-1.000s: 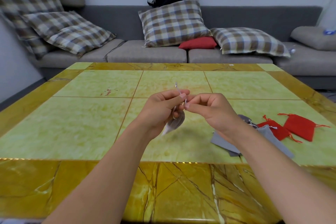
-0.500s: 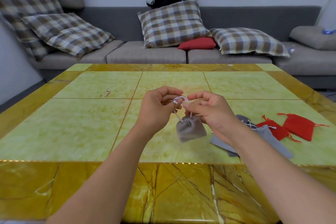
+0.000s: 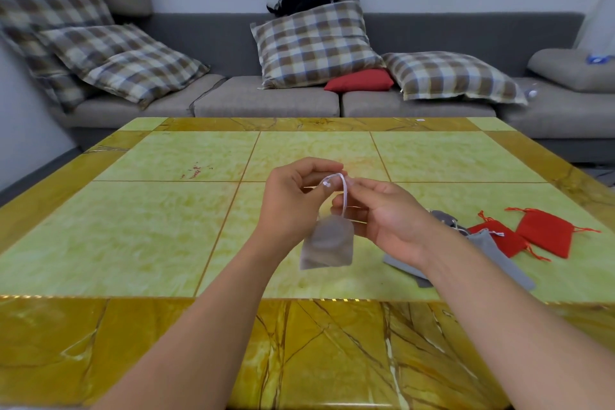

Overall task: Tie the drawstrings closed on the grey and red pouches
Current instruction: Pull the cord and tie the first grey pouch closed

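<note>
Above the middle of the table [image 3: 139, 230], my left hand [image 3: 293, 203] pinches the knotted end of the white drawstring [image 3: 344, 190], and the grey pouch [image 3: 327, 245] hangs below it, blurred, clear of the tabletop. Just beside it my right hand [image 3: 382, 220] pinches the same loop lower down. I'd judge the knot unfinished: hold the cord taut, feed the end through, cinch it snug against the gathered neck. Further right, the red pouches [image 3: 542, 231] lie waiting.

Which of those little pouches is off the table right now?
The grey pouch dangling by its white drawstring between both hands. The other grey and red ones lie flat on the table.
</note>
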